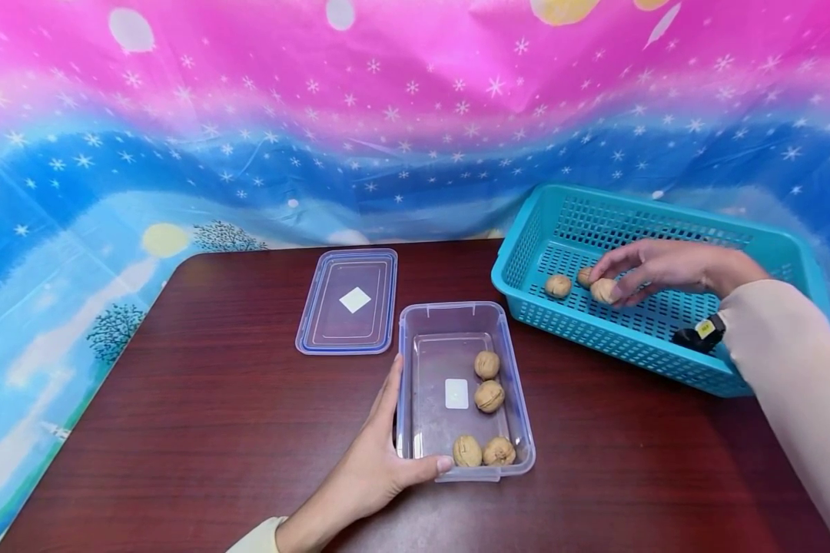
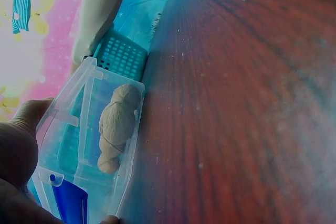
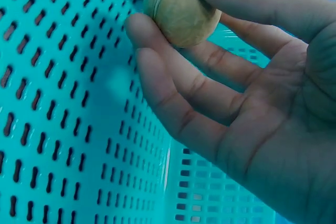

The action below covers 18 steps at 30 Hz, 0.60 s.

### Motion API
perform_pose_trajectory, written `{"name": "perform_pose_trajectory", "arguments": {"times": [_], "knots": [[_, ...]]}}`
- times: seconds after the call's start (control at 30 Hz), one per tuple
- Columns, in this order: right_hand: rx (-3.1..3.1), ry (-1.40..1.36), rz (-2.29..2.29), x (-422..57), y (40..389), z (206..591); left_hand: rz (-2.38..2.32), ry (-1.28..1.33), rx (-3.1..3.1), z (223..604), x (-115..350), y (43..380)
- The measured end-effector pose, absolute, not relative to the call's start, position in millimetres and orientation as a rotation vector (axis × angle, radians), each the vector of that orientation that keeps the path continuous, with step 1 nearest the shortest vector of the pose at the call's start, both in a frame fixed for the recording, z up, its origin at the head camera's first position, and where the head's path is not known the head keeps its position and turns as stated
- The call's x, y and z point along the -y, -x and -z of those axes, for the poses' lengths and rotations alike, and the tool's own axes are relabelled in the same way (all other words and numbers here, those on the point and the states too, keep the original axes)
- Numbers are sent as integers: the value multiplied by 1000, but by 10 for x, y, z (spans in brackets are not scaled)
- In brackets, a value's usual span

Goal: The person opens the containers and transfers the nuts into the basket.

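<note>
Over the teal basket, my right hand pinches a walnut between thumb and fingertips. Two more walnuts show in the basket: one lies to the left, and another is partly hidden behind the fingers. My left hand grips the near left corner of a clear plastic container, thumb over its front rim and fingers along its left wall. Several walnuts rest inside, two along the right side and two at the near end.
A clear lid with a blue seal and a white label lies on the dark red wooden table, behind and left of the container. A printed pink and blue cloth hangs behind the table. A black wrist camera sits under the right wrist.
</note>
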State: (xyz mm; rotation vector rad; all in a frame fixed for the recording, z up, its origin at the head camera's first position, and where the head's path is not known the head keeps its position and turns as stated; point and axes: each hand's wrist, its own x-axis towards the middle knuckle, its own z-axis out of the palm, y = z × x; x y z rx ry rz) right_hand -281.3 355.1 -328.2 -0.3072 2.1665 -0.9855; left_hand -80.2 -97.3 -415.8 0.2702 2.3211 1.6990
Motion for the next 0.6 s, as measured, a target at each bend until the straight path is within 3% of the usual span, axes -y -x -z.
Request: {"name": "perform_pose_trajectory", "arguments": {"times": [0.6], "knots": [[-2151,212,1013,-3475,2841,3377,-1687,-294,-2338,4169,980,801]]}}
